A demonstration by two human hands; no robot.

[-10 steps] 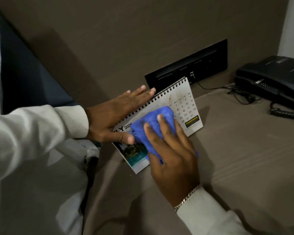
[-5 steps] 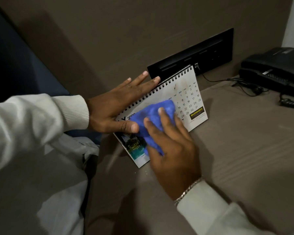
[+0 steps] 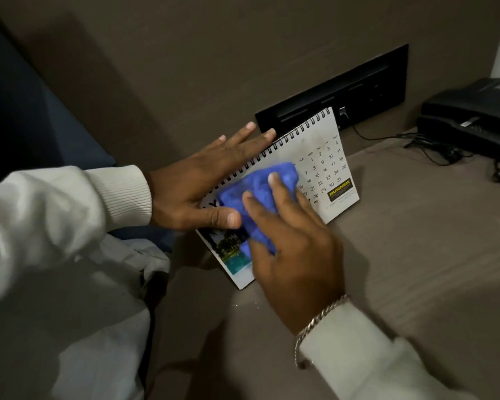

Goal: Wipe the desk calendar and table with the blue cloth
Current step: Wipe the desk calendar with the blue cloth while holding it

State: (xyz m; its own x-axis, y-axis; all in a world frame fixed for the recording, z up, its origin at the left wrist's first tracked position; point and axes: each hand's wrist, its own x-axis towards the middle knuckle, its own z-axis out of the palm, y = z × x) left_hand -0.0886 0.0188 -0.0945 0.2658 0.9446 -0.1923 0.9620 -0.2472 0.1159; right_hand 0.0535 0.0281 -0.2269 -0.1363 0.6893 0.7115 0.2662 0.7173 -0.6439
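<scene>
A white spiral-bound desk calendar [image 3: 321, 151] stands tilted on the brown table [image 3: 416, 255], near its left edge. My left hand [image 3: 197, 183] grips the calendar's upper left corner, fingers behind the spiral, thumb on the front page. My right hand [image 3: 295, 255] presses a crumpled blue cloth [image 3: 257, 189] flat against the middle of the calendar's front. The cloth and hand hide most of the page's left half; the date grid at the right shows.
A black socket panel [image 3: 358, 90] is set into the wall behind the calendar, with a cable [image 3: 387, 138] running right to a black desk phone [image 3: 474, 116] at the back right. A dark blue cushion [image 3: 26, 111] fills the left side.
The blue cloth and my right hand have shifted slightly up and left across the calendar face. My left hand keeps the same grip on the corner.
</scene>
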